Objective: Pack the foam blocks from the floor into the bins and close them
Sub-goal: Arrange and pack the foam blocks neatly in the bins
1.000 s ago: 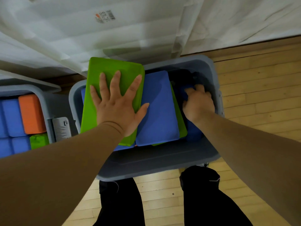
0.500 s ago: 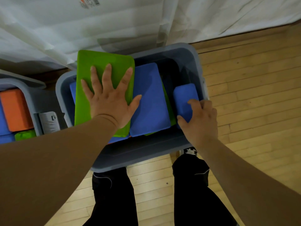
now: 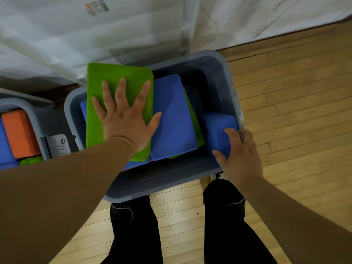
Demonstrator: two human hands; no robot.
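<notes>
The left grip (image 3: 125, 122) lies flat with its fingers spread wide, palm pressing on the green foam block (image 3: 118, 73); its thumb tip reaches onto the large blue block (image 3: 171, 115) beside it. The right grip (image 3: 240, 155) is curled round the near end of a smaller blue block (image 3: 219, 126), thumb on one side and fingers over the top, holding it in the gap at the bin's right end.

All three blocks sit inside the grey bin (image 3: 152, 187). The green one leans with its far end above the rim. More blue and green foam shows beneath them.

To the left, a second bin (image 3: 32, 111) holds an orange block (image 3: 19, 134) with blue and green ones. Both bins are uncovered. No loose blocks show on the wooden floor (image 3: 295, 111), so packing looks nearly finished. What seems left is to seat this block, level the stack and close both bins.
</notes>
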